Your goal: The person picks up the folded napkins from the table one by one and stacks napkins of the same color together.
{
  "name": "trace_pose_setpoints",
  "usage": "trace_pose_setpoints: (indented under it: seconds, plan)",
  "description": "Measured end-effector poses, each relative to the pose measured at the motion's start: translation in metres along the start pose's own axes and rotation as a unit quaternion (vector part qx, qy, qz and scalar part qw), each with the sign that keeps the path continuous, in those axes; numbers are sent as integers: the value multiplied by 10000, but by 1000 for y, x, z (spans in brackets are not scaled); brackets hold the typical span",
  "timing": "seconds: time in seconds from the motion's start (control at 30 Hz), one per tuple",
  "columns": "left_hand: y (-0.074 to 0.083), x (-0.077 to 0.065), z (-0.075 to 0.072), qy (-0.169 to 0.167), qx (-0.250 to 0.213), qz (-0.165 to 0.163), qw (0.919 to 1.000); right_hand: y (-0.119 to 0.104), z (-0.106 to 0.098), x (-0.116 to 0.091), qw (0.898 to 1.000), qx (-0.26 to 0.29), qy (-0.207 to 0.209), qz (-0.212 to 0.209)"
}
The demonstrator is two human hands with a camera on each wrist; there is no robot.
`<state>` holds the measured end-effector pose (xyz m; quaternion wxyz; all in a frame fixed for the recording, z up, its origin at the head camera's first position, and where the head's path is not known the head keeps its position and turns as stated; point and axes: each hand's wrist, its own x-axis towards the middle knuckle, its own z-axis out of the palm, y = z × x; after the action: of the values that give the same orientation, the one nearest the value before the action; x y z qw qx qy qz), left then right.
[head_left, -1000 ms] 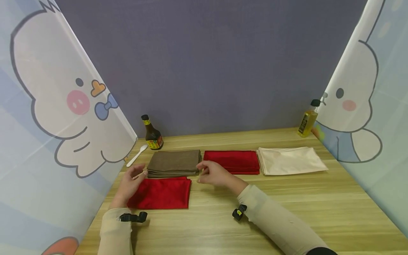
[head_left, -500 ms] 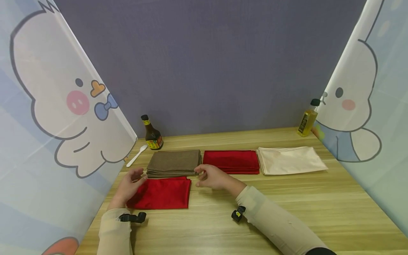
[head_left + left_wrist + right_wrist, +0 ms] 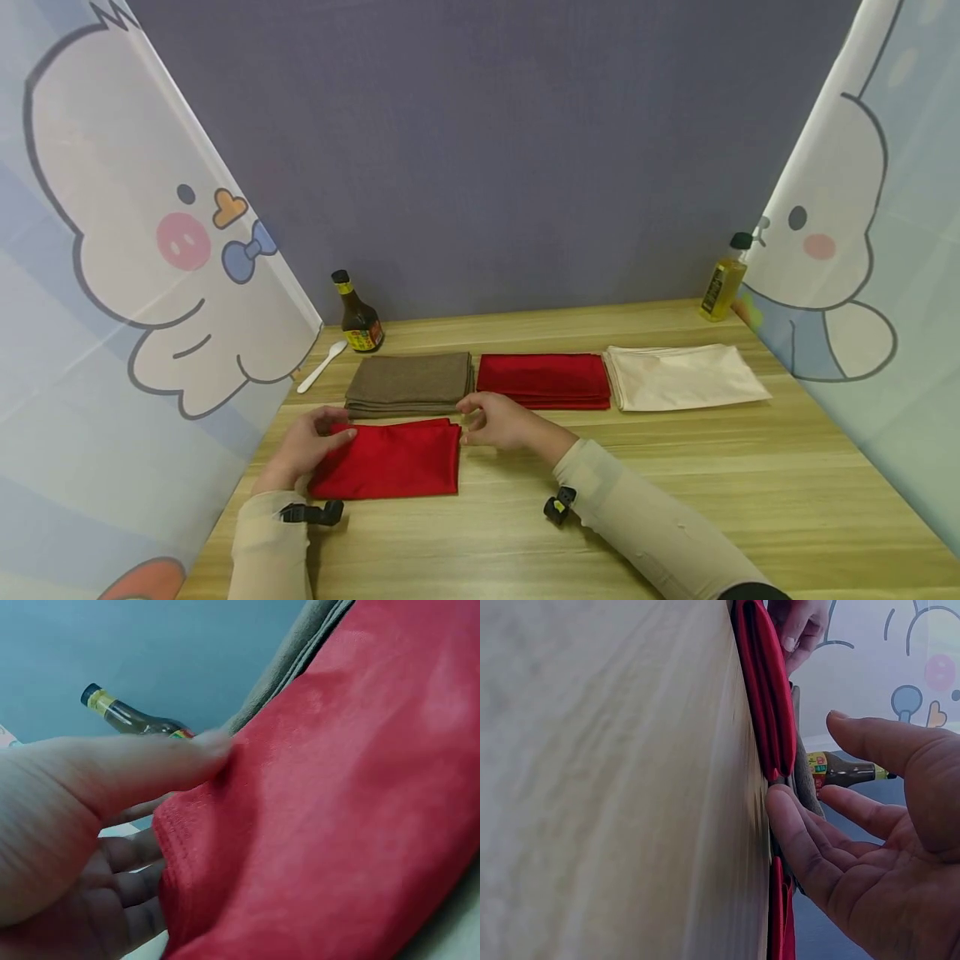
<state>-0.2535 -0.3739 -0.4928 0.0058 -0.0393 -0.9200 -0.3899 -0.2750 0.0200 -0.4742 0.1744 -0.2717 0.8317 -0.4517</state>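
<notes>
A folded red cloth [image 3: 393, 462] lies at the front left of the table. My left hand [image 3: 306, 446] pinches its left edge. In the left wrist view the thumb lies on top of the red cloth [image 3: 337, 802], while the other fingers sit partly hidden at and behind its edge. By the cloth's right edge is my right hand [image 3: 508, 421], holding nothing. In the right wrist view the right hand's thumb and fingers [image 3: 799, 832] spread apart, close to the end of the layered cloth [image 3: 769, 690].
Behind lies a row of folded cloths: brown [image 3: 411, 379], red [image 3: 551, 375] and cream [image 3: 686, 379]. A white spoon [image 3: 322, 367] and a dark sauce bottle [image 3: 362, 321] are at the back left. A yellow oil bottle [image 3: 723, 287] stands at the back right.
My left hand has come onto the front red cloth's left edge, and that cloth has shifted slightly right and nearer. The right hand has lowered a little towards its right edge.
</notes>
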Motion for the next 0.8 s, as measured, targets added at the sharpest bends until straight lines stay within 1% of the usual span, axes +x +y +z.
trace_pose_setpoints:
  seconds: [0.17,0.23,0.33,0.43,0.53,0.6,0.8]
  plan:
    - [3,-5,-1,-491,-127,-18,9987,-1,1,-1,9999,113,-50,29]
    - [4,-6,0,-611,-107,-29,9981,-1,1,-1,9999,147,-55,43]
    - [7,-6,3,-672,-42,-62,9977,-1,2,-1,9998,186,-68,53]
    - [7,-5,5,-714,1,4,9974,0,2,0,9998,193,-87,43]
    - [9,-2,9,-776,85,18,9969,2,1,1,9999,117,-80,52]
    - [12,-2,11,-855,138,87,9962,3,1,1,9999,59,-68,65]
    - [18,-1,16,-884,188,153,9958,3,1,1,9999,-34,-22,101]
